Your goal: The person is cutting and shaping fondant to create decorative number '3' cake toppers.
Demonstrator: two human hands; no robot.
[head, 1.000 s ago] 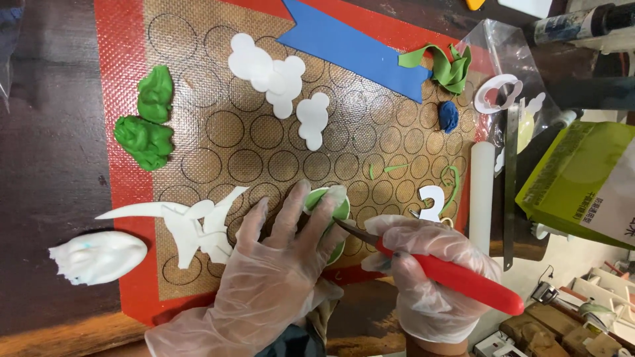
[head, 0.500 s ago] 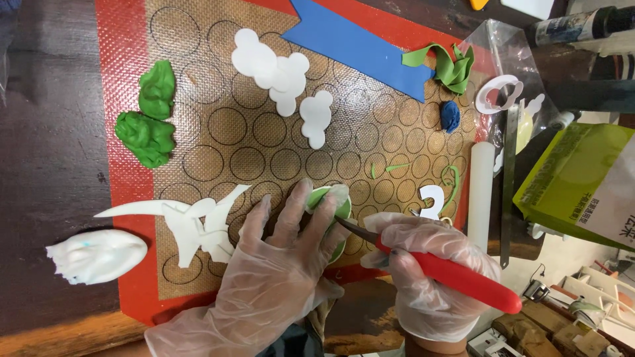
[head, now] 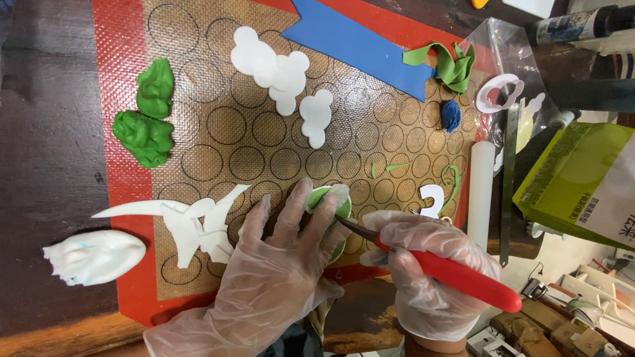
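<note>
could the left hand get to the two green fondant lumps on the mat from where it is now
Probably yes. The left hand presses the green disc; bare mat lies between it and the green fondant lumps. Only the white cut-out scraps sit near its path.

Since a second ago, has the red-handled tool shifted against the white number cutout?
No. The red-handled tool keeps its tip on the green disc, just below-left of the white number cutout, as before.

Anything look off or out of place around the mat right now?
One thing: the white lump lies off the red-edged mat on the dark table, apart from the other pieces. The left hand steadies the green disc; the right hand works the red-handled tool.
</note>
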